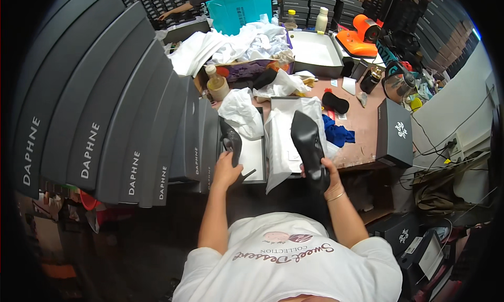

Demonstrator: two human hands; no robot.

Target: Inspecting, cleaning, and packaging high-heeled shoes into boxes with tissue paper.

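My left hand (pixel 227 172) is closed around a black high-heeled shoe (pixel 230 139), its toe pointing away from me and its thin heel sticking out to the right. Below that shoe lies a shallow grey box part with a white inside (pixel 256 163). Crumpled white tissue paper (pixel 242 113) covers its far end. In my right hand (pixel 332 178) is a second black high-heeled shoe (pixel 306 138), held by its rear half with the sole turned up. It is above a box lined with white tissue (pixel 281 134); the lining hides much of that box.
Stacked dark shoe boxes (pixel 113 113) rise at my left. A closed grey box (pixel 394 134) stands at the table's right edge. Farther back are a tissue pile (pixel 257 42), a bottle (pixel 216 84), an orange device (pixel 362 37) and a blue cloth (pixel 337 132). Cables hang at the right.
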